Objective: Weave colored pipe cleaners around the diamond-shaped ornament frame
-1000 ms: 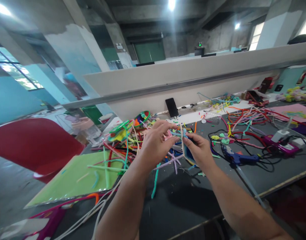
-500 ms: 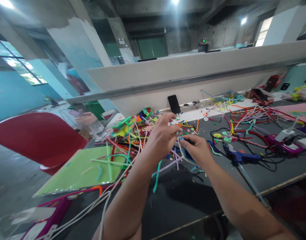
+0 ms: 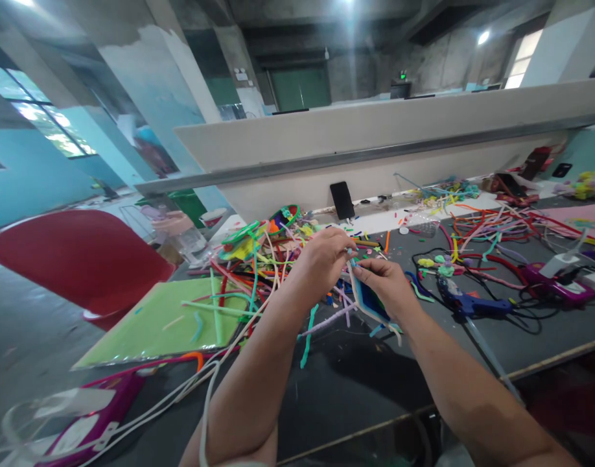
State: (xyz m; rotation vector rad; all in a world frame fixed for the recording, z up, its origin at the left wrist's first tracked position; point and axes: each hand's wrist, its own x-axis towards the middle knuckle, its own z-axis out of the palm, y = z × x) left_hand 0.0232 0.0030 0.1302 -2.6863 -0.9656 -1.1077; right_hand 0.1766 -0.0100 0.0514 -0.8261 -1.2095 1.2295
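My right hand (image 3: pixel 387 282) grips a flat blue panel (image 3: pixel 369 299) with a pale fuzzy edging, which is held tilted above the table. Its fingers cover the panel's right part. Close by, at the panel's upper corner, my left hand (image 3: pixel 324 258) has thumb and fingers pinched together. A small light-blue bit (image 3: pixel 350 251) shows at those fingertips; whether it is joined to the panel I cannot tell. Under and beyond the hands lie many coloured pipe cleaners, among them a lilac one (image 3: pixel 326 322) and a teal one (image 3: pixel 306 347).
A blue glue gun (image 3: pixel 477 303) with black cables lies to the right, near a purple power strip (image 3: pixel 564 285). A dark phone (image 3: pixel 342 200) leans against the partition. At left are a green sheet pack (image 3: pixel 146 324), white cables (image 3: pixel 212 389) and a red chair (image 3: pixel 78 259).
My view has shifted slightly. The right hand has turned a little, so more of the panel's blue face shows. The left hand's raised fingers have come down closer together at the panel's corner.
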